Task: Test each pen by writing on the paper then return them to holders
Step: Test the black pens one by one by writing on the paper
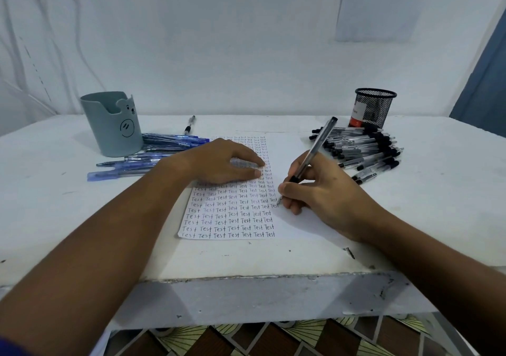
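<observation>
On the white surface (pixel 82 218), seen from the head camera, the right hand (pixel 323 188) pinches a black pen (pixel 315 150) between curled fingers (pixel 290 188), its tip touching the paper (pixel 290 147), while the left hand (pixel 219 161) presses there with relaxed, slightly spread fingers.

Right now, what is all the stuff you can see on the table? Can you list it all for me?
Paper: one, white, middle of the table, rows of "Test" written on it.
Bear cup: one, grey-blue, back left.
Mesh cup: one, black, back right.
Blue pens: a pile, beside the bear cup.
Black pens: a pile, in front of the mesh cup.
Lone pen: one, black, behind the paper.
Table: one, white.
Left hand: rests flat on the paper.
Right hand: holds a black pen, tip on the paper.
</observation>
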